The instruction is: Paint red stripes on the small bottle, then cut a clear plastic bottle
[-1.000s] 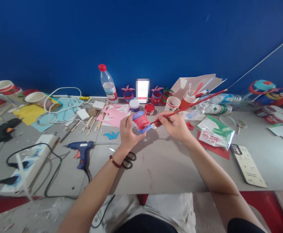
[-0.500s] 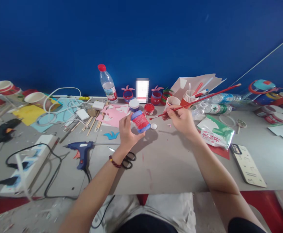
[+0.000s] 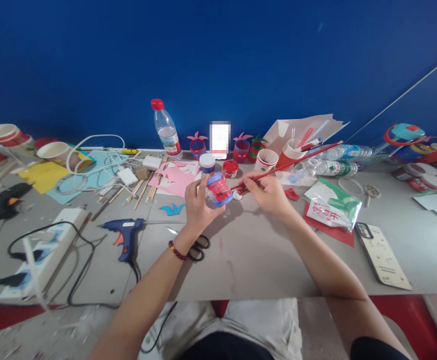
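The left hand is closed around a cup, held between thumb and fingers, just left of the right hand. The right pinches a brush, slanting from the cup's red band, which its tip appears to touch, out past the knuckles. A jar stands beyond both hands.

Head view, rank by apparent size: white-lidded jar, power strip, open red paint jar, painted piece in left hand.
Largest to smallest:
1. Power strip
2. Painted piece, partly covered by fingers
3. Open red paint jar and white-lidded jar: too alike to rank
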Demonstrator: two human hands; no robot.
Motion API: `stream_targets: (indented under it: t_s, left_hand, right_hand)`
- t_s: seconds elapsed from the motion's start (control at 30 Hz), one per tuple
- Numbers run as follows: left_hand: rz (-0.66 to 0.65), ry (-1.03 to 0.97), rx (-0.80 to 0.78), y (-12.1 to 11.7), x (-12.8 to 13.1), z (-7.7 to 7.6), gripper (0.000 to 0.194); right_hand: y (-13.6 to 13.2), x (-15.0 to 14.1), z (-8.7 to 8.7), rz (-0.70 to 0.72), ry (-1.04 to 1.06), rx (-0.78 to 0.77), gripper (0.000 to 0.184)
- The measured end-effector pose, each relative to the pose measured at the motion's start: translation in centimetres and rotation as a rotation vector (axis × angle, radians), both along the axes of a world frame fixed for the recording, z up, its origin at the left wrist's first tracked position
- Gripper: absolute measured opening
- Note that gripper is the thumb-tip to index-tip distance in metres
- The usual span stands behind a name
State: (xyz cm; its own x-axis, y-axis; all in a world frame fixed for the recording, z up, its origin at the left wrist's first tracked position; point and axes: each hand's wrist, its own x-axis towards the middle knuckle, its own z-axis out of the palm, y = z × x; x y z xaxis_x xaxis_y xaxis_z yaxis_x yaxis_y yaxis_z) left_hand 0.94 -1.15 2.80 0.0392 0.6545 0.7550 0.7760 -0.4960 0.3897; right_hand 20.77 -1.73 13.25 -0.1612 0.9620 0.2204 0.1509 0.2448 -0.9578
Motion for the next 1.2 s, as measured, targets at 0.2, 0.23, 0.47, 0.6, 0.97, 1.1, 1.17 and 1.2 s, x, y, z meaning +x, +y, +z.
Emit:
stream_targets:
  t_s: [0.2, 0.23, 0.47, 0.6, 0.97, 1.1, 1.17, 1.2]
  left_hand:
    - [0.0, -0.015, 0.019, 0.1, 0.0, -0.1, 0.097]
    - [-0.001, -0.015, 0.026, 0.1, 0.0, -0.1, 0.097]
    - [0.014, -0.007, 0.003, 0.2, -0.1, -0.2, 0.097]
    - [0.003, -0.012, -0.006, 0.0, 0.0, 0.0, 0.095]
    - [0.008, 0.0, -0.017, -0.1, 0.4, 0.2, 0.092]
    - [0.01, -0.011, -0.044, -0.1, 0.3, 0.2, 0.092]
    - [0.017, -0.013, -0.032, 0.0, 0.3, 0.1, 0.092]
    - [0.019, -0.01, -0.023, 0.0, 0.2, 0.1, 0.093]
  right_hand:
    - [0.4, 0.8, 0.1, -0.071, -0.067, 0.061, 0.049]
    - [0.6, 1.0, 0.1, -0.077, -0.076, 0.06, 0.049]
    - [1.2, 2.1, -0.3, -0.138, -0.068, 0.074, 0.047]
    - [0.9, 1.6, -0.7, -0.072, -0.018, 0.027, 0.044]
    - [-0.4, -0.4, -0.1, -0.024, -0.052, 0.048, 0.04]
    - [-0.3, 0.0, 0.0, -0.062, -0.119, 0.109, 0.038]
    - [-0.2, 0.3, -0.1, -0.076, -0.137, 0.129, 0.038]
    - [0.0, 0.5, -0.1, -0.085, -0.147, 0.136, 0.039]
